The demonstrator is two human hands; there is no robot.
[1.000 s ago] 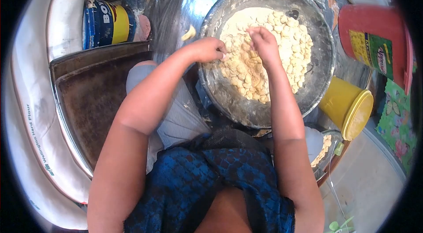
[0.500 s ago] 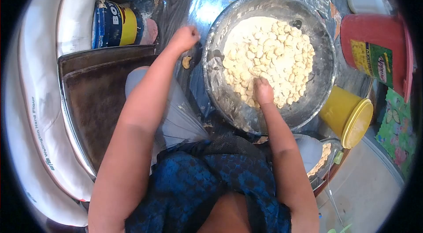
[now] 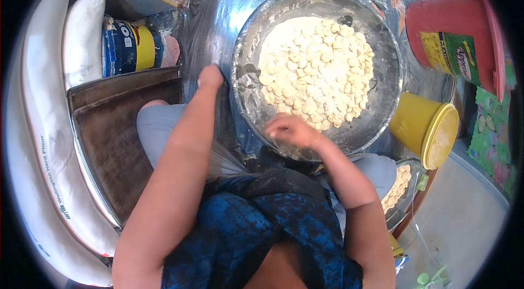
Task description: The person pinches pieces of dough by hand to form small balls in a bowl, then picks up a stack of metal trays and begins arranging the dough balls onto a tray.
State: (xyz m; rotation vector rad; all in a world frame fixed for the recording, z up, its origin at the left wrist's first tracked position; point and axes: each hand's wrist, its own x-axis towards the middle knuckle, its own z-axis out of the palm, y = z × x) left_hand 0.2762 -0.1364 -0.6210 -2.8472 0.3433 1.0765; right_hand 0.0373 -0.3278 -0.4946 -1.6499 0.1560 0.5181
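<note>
A large round grey basin [image 3: 248, 43] holds many small pale dough pieces [image 3: 327, 70] with loose flour [image 3: 278, 40] at their upper left. Over the basin's lower left rim is my right hand [image 3: 292, 129], its fingers curled; what they hold, if anything, is too small to make out. My left hand [image 3: 210, 77] is closed, left of the basin and just beyond my knee; its fingertips are hidden, and so is anything inside them.
Dark baking trays [image 3: 123, 125] and long white flour sacks [image 3: 46, 125] lie at the left, by a blue and yellow bucket [image 3: 128, 47]. At the right are a red bucket [image 3: 453, 37], a yellow bucket [image 3: 417, 125] and a tray of dough pieces [image 3: 397, 188].
My right hand has come out of the dough pieces and moved left to the basin's near rim. My left hand has moved down and left. The view has shifted slightly, and the lone piece near my left hand no longer shows.
</note>
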